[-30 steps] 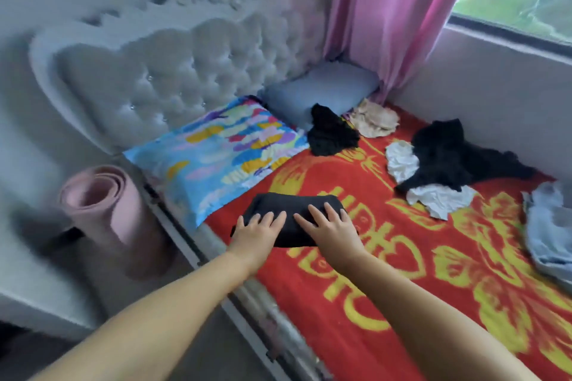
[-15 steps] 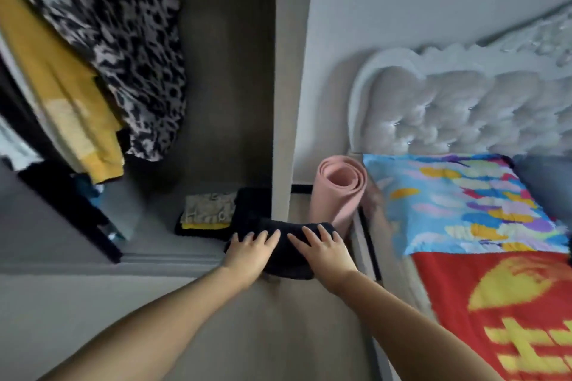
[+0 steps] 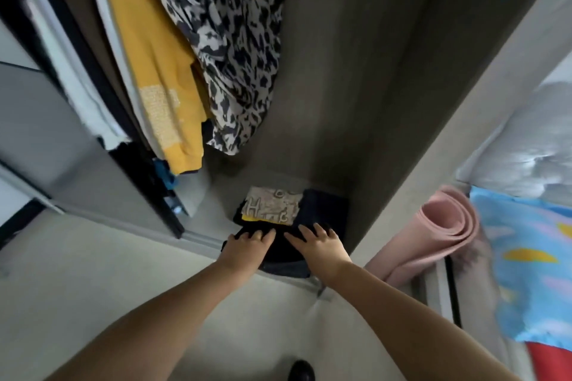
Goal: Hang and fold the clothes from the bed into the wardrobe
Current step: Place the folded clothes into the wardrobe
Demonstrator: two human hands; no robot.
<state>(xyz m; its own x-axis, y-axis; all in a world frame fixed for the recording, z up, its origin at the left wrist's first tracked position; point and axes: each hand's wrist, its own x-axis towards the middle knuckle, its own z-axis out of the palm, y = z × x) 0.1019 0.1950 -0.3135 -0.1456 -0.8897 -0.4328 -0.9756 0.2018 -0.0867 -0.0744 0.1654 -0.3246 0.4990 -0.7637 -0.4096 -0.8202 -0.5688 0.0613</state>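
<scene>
Black garment (image 3: pixel 280 249), folded, sits under both our hands at the front edge of the wardrobe (image 3: pixel 387 102) floor. Head view, the only one we have:

- Left hand (image 3: pixel 246 246): fingers spread and fairly straight, lying flat on top of the garment's left part. Not curled round it as far as we can see; thumb side is hard to read.
- Right hand (image 3: pixel 318 246): same pose, fingers splayed, flat on the garment's right part. Hands side by side, a narrow gap of black cloth between them.
- We can't tell whether the garment rests fully on the floor or is partly lifted; its near edge overhangs toward us, past the door track.
- Just beyond the fingertips: a folded printed cloth (image 3: pixel 272 206) with letters and a yellow edge, on top of a dark folded stack (image 3: pixel 325 207). Our garment touches or overlaps that stack's near side.
- Above the hands: a leopard-print dress (image 3: pixel 229 40) and a yellow top (image 3: pixel 154 71) hang, with more clothes further left.
- Right of the right hand, outside the wardrobe wall: a rolled pink mat (image 3: pixel 445 229), then a blue pillow (image 3: pixel 526 257) on the bed.
- Below our arms: a dark shoe tip (image 3: pixel 301 371) on the pale floor.
</scene>
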